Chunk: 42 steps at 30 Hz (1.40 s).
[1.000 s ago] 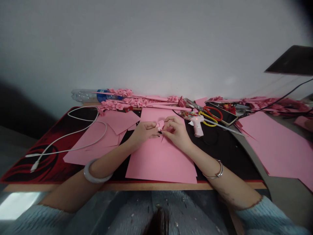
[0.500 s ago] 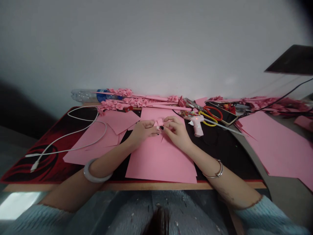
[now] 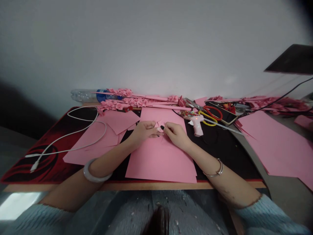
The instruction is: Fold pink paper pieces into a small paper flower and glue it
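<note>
One folded paper [image 3: 159, 124], direction and long axis unclear, is pinched by left hand [image 3: 143, 133] and right hand [image 3: 178, 134]

1. Folded paper you're holding [image 3: 158, 123]: pink, frame centre.
2. Sheet under it [image 3: 160, 161]: plain pink.
3. Your mat [image 3: 220, 155]: black right of centre; red, black swirls lower left.
4. Glue gun [image 3: 197, 126]: pale pink, right of centre.
5. Your sleeves [image 3: 270, 213]: light blue, bottom corners.
</note>
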{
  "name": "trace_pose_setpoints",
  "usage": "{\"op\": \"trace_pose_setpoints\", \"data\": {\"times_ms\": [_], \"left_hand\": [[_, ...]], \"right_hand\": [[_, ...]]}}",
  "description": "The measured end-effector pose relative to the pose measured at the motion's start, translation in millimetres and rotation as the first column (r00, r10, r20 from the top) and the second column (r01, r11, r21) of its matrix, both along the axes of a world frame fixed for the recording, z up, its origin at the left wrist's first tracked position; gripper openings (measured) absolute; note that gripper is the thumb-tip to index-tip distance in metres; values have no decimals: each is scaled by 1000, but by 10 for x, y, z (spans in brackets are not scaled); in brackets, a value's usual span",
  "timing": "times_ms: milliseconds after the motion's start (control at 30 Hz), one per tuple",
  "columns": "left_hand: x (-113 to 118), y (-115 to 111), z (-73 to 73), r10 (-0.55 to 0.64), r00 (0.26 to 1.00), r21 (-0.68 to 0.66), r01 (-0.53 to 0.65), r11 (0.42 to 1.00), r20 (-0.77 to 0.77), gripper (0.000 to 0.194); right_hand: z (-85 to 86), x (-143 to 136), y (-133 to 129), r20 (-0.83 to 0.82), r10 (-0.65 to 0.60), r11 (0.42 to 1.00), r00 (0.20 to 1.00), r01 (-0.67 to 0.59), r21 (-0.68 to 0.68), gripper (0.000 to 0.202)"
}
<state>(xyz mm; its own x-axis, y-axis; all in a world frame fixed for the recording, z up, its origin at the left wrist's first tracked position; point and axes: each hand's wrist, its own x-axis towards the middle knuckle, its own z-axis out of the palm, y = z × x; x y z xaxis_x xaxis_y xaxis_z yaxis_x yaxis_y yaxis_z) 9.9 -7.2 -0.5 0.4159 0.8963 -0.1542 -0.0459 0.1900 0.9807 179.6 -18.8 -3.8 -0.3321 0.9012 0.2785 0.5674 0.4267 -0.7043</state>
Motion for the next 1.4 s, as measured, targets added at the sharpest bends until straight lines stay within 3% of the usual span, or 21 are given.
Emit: {"op": "trace_pose_setpoints", "data": {"times_ms": [300, 533, 667, 867, 1233, 1400], "left_hand": [[12, 6, -9, -1, 1000, 28, 0, 1000, 28, 28], [22, -7, 43, 1, 998, 39, -4, 999, 61, 35], [20, -2, 21, -28, 1000, 122, 26, 992, 11, 33], [-15, 73, -76, 124, 992, 243, -114, 963, -28, 29], [-23, 65, -69, 127, 992, 140, -128, 982, 10, 22], [-3, 42, -28, 86, 996, 71, -84, 994, -21, 26]], "right_hand": [[11, -19, 0, -8, 6, 1000, 1000, -6, 17, 27], [15, -9, -1, -72, -108, 994, 991, 109, 12, 23], [27, 14, 17, -112, -156, 987, 981, 161, 30, 19], [34, 16, 19, -114, -115, 992, 987, 119, 28, 20], [3, 23, 9, -114, -42, 997, 993, 34, -71, 21], [10, 26, 11, -122, -73, 995, 990, 65, -74, 23]]}}
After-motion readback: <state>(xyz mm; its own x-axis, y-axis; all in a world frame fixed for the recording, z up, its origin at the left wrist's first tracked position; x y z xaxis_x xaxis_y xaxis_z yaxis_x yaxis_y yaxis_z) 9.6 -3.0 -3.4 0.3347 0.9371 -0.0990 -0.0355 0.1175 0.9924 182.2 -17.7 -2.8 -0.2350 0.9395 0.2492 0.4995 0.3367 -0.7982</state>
